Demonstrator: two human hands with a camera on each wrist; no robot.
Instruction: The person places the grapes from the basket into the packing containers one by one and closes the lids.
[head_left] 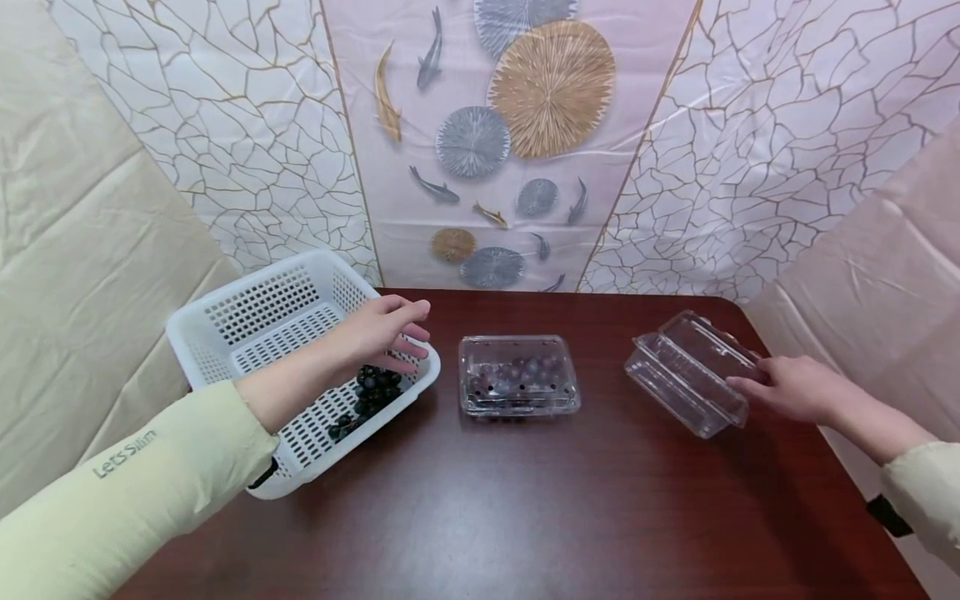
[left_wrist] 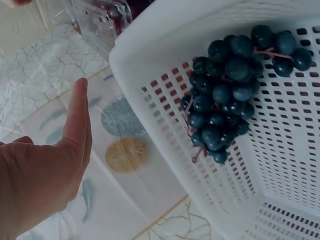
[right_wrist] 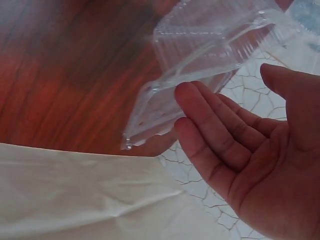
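Note:
My left hand [head_left: 382,333] hovers over the right rim of a white perforated plastic basket [head_left: 273,287], fingers extended and holding nothing. In the left wrist view a bunch of dark grapes [left_wrist: 220,95] lies inside that basket. At the right, an empty clear plastic clamshell box [head_left: 693,375] stands with its lid folded back. My right hand [right_wrist: 250,145] is beside it, fingertips right at the lid's edge, thumb apart from the fingers. Between the hands sits a closed clear clamshell box [head_left: 517,379] with dark grapes inside.
Everything stands on a dark reddish-brown table [head_left: 480,517]. A patterned cloth backdrop [head_left: 472,208] rises behind its far edge, and beige cloth [head_left: 90,250] hangs along the left side. More pale cloth [head_left: 877,275] borders the table at the right.

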